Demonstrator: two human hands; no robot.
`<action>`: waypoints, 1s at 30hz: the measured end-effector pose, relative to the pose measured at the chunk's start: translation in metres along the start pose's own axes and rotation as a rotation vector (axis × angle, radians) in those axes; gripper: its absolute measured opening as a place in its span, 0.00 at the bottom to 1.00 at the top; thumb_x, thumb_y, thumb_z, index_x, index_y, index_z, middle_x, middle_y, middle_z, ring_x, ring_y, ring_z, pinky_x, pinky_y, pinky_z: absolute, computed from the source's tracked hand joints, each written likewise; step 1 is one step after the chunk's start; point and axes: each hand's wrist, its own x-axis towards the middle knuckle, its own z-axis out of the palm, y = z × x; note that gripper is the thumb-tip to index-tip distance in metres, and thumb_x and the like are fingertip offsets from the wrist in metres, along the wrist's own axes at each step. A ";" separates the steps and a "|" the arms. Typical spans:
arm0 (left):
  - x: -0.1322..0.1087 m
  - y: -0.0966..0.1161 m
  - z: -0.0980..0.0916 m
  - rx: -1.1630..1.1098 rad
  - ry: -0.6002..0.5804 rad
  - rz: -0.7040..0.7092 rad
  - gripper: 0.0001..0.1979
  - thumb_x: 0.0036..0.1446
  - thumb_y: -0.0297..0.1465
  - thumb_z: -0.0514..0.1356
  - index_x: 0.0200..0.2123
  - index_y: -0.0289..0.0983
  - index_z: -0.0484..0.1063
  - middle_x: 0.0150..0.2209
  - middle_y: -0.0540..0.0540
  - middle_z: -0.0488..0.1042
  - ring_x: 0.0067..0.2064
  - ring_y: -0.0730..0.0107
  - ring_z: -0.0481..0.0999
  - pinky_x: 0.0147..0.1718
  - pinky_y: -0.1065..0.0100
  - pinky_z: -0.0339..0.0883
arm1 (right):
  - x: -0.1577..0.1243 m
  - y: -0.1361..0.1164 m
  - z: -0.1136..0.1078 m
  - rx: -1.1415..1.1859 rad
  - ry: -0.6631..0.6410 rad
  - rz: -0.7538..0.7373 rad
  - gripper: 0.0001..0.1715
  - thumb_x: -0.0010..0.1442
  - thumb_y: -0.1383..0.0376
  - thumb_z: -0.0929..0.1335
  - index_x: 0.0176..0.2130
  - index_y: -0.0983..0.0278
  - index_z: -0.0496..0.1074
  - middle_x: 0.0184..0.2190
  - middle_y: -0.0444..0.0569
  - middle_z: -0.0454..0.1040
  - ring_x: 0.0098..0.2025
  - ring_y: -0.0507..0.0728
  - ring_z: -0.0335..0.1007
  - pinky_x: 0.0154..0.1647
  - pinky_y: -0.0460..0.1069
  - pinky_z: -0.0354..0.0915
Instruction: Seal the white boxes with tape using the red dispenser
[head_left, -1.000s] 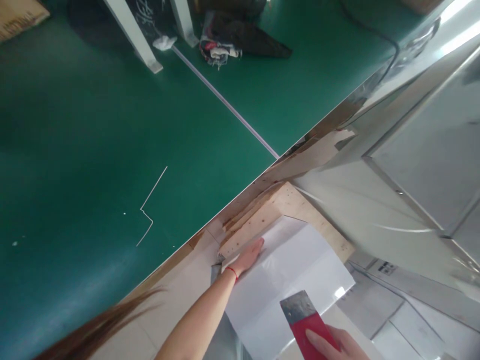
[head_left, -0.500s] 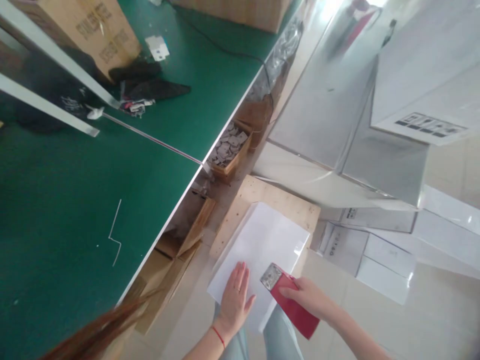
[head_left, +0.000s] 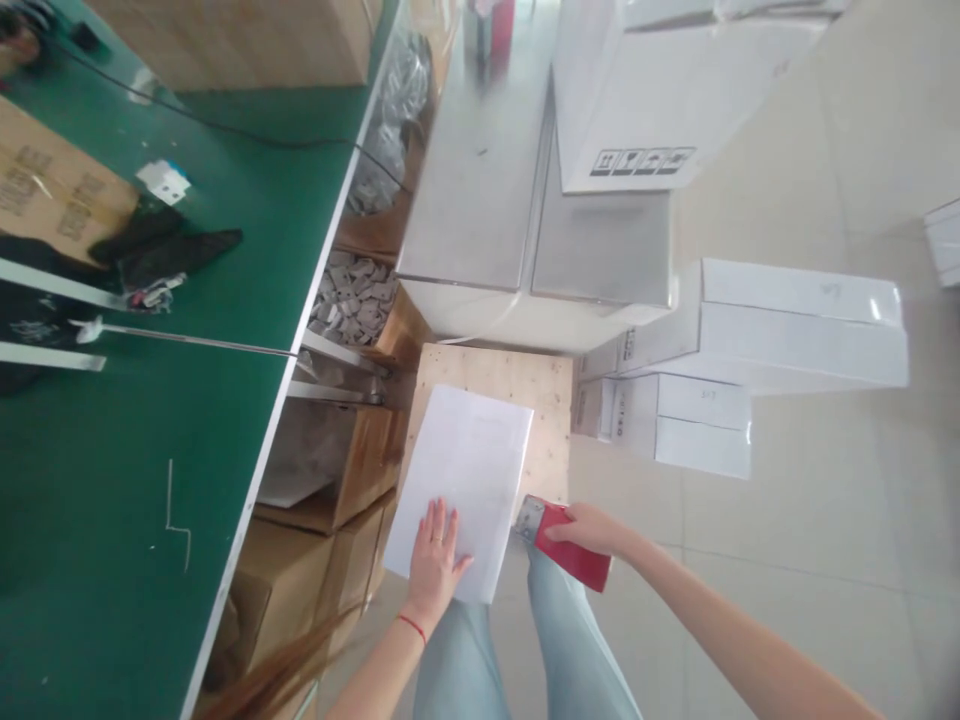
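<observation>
A white box (head_left: 476, 440) rests at an angle on a pale wooden board (head_left: 551, 385) in front of my knees. My left hand (head_left: 437, 560) lies flat on the near part of the box's top, fingers stretched out. Just off the box's right edge, my right hand (head_left: 589, 530) grips a red flat tool with a grey, metal-looking end (head_left: 576, 562). That grey end points left toward the box's near right corner. The tool's exact kind is unclear, and my fingers cover part of it.
A green table (head_left: 217, 420) runs along the left, with cardboard boxes (head_left: 289, 580) and a bin of grey pieces (head_left: 356, 300) below. Metal-topped cabinets (head_left: 480, 200) stand ahead, bearing a large white carton (head_left: 637, 120). More white cartons (head_left: 705, 430) lie on the floor at right.
My view has turned, so the table and cabinets appear shifted left. My right hand and the red tool have gone from over the box top to beside its right edge. My left hand stays on the box.
</observation>
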 end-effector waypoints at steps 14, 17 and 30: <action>0.006 0.008 0.001 0.016 -0.022 0.062 0.45 0.65 0.28 0.57 0.72 0.37 0.28 0.71 0.28 0.49 0.72 0.45 0.47 0.64 0.41 0.61 | 0.001 0.099 -0.013 0.121 -0.008 0.066 0.13 0.54 0.59 0.69 0.27 0.67 0.75 0.29 0.52 0.79 0.31 0.56 0.75 0.27 0.47 0.59; 0.010 0.004 -0.003 0.048 -0.037 0.101 0.44 0.65 0.32 0.57 0.72 0.36 0.28 0.70 0.29 0.52 0.71 0.45 0.51 0.64 0.44 0.62 | 0.005 0.100 -0.013 0.117 -0.004 0.045 0.14 0.54 0.58 0.69 0.27 0.67 0.75 0.29 0.53 0.79 0.31 0.56 0.75 0.27 0.47 0.59; 0.064 0.028 -0.024 0.117 -0.039 0.204 0.36 0.65 0.38 0.58 0.71 0.39 0.47 0.64 0.33 0.61 0.67 0.45 0.61 0.61 0.45 0.65 | 0.062 0.113 -0.007 0.051 0.035 0.020 0.20 0.52 0.55 0.70 0.36 0.71 0.78 0.38 0.61 0.80 0.38 0.62 0.77 0.30 0.49 0.61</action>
